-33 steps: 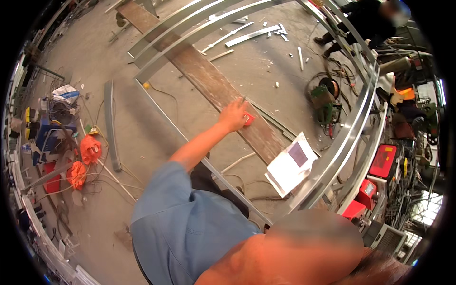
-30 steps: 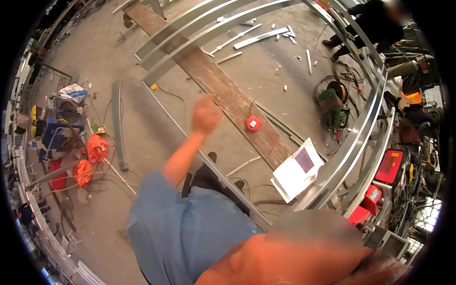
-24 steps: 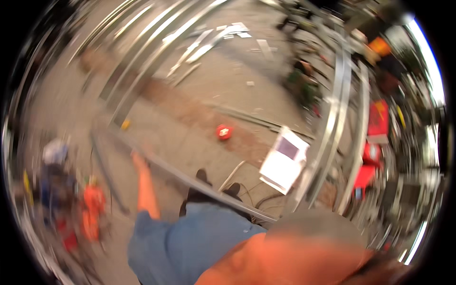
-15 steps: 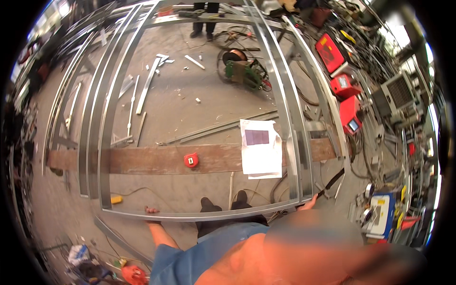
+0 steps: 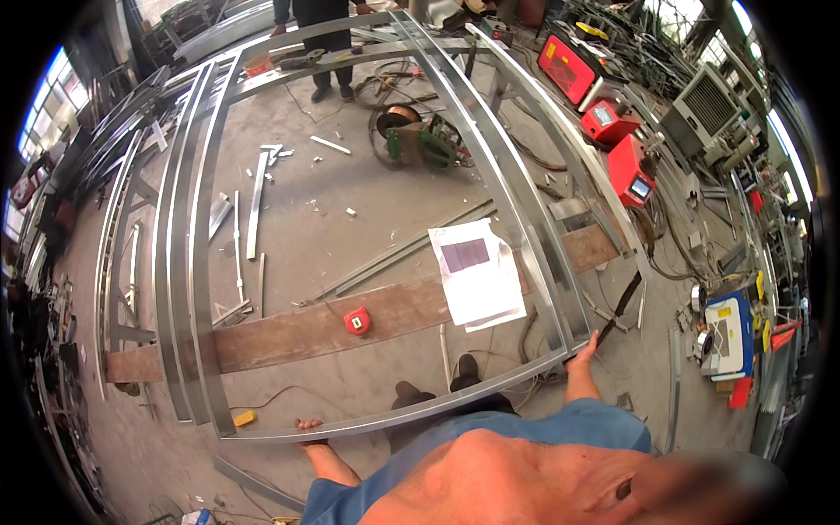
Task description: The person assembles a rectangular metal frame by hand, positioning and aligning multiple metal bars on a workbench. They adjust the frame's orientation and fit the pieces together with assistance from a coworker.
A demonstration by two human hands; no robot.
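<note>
A large rectangular frame of silver metal profiles (image 5: 411,411) spans the view in front of me. My left hand (image 5: 309,426) is closed around its near rail, left of the middle, fingertips showing over the edge. At the near right corner, my right hand (image 5: 584,352) grips the frame, with part of its fingers hidden by the metal. Inside the frame's outline, lower down, a red tape measure (image 5: 357,321) sits on a long brown plank (image 5: 262,346). White printed sheets (image 5: 490,302) lie across the plank, near the right-hand profiles.
Another person (image 5: 322,39) stands at the far end, hands near the frame. A green wire-spool unit (image 5: 420,144) and metal offcuts (image 5: 258,206) are on the floor. Red machines (image 5: 630,171) and cables line the right side. A yellow object (image 5: 245,418) lies by the near left corner.
The view has shifted and tilted, showing more of the person at the far end, whose hands now appear by the frame. Both my hands keep hold of the near rail.
</note>
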